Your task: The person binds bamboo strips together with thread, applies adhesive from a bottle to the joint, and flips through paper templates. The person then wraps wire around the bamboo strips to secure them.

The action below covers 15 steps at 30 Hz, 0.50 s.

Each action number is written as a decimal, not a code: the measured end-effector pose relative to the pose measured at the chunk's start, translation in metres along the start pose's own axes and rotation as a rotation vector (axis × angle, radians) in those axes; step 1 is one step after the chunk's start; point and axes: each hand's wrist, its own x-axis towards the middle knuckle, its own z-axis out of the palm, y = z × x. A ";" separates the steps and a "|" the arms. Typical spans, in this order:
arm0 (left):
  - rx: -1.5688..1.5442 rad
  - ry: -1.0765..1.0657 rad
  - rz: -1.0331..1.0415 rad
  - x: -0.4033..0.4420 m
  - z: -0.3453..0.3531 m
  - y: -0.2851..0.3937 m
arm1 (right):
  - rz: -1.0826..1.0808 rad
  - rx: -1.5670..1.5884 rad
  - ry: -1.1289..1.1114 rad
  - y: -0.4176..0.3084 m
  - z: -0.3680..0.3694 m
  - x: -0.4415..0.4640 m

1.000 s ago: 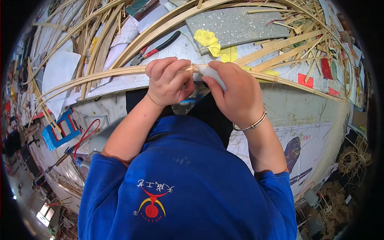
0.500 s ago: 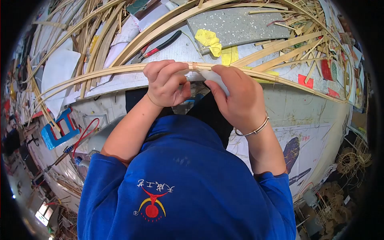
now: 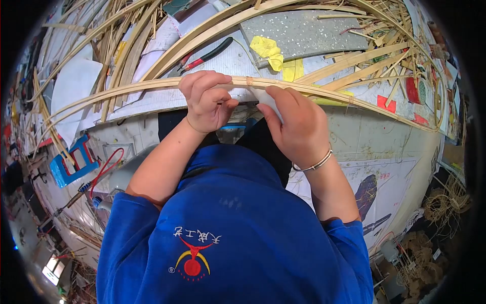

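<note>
Strips run 9-to-3 o'clock; binding at 2 from left hand, half-curled on strips, 10 from right hand, closed round bottle.

pliers behind strip bundle | slab right of pliers | tape roll far right

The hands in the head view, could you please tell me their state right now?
Left hand: fingers curled, holding the curved strips.
Right hand: closed around a white bottle.
</note>
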 end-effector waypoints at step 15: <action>0.007 -0.011 0.010 0.003 0.001 0.002 | 0.073 0.034 0.029 0.008 -0.003 0.011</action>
